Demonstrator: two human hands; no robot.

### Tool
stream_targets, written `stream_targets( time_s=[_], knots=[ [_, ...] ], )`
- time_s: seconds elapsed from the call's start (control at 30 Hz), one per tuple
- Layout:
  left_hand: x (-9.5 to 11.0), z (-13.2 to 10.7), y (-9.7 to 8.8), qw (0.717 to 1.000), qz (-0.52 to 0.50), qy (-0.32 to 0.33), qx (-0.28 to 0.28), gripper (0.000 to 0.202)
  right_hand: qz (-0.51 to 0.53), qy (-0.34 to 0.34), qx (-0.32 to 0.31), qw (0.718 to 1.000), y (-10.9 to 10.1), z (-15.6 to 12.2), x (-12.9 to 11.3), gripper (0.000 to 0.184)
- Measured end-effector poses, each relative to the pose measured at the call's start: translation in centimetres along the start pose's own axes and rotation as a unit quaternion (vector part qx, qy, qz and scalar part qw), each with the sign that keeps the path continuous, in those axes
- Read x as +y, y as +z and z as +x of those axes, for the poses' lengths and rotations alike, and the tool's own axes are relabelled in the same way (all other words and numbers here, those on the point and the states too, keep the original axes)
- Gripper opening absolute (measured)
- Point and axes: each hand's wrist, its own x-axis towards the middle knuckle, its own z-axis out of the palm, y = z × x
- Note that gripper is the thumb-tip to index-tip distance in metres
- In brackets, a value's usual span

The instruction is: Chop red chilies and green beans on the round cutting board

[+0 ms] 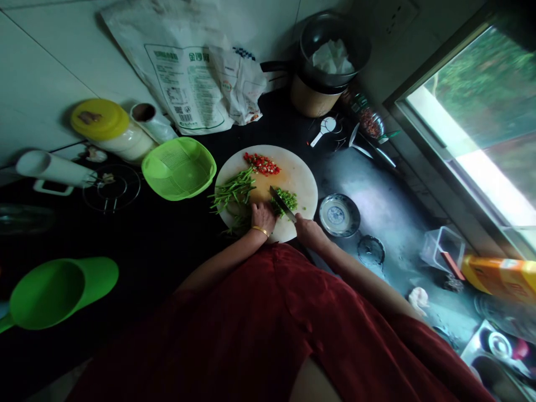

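A round pale cutting board [301, 173] lies on the dark counter in front of me. My right hand [307, 228] is closed round the handle of a knife [281, 202], whose blade rests in a small pile of chopped green pieces [288, 199]. My left hand [263, 215], with a gold bangle at the wrist, presses fingers-down on the board beside the blade, at the near end of a bunch of long green beans [233, 191]. A heap of chopped red chilli [262, 163] sits at the far side of the board.
A green colander [178, 167] stands left of the board, a yellow-lidded jar [108, 128] and white jug [52, 168] further left. A green scoop [54, 293] lies near left. A small blue-patterned dish [338, 215] sits right of the board. A pot [330, 53] and printed bag [196, 78] stand behind. Window at right.
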Motion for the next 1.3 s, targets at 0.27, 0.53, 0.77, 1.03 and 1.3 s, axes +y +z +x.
stream_targets(
  time_s=[0.27, 0.53, 0.77, 1.03, 1.3],
  knots=[
    [-0.1, 0.4, 1.5, 1.000, -0.019, 0.009, 0.018, 0.044, -0.002, -0.005, 0.007, 1.000, 0.3, 3.6, -1.2, 0.031],
    [0.0, 0.1, 0.6, 1.000, -0.028, -0.003, 0.008, 0.043, 0.008, 0.002, 0.020, 1.000, -0.9, 1.3, -0.9, 0.026],
    [-0.2, 0.5, 1.1, 1.000, -0.026, 0.003, 0.013, 0.048, -0.042, -0.006, -0.025, 0.999, -1.8, 1.0, -1.6, 0.027],
    [-0.1, 0.4, 1.2, 0.999, -0.035, -0.001, 0.002, 0.048, -0.007, 0.010, 0.008, 1.000, 0.4, 3.8, -2.8, 0.039],
    [-0.4, -1.3, -0.8, 0.998, -0.056, -0.025, 0.030, 0.066, 0.019, -0.027, 0.067, 0.997, -0.3, 2.4, -0.6, 0.032]
  ],
)
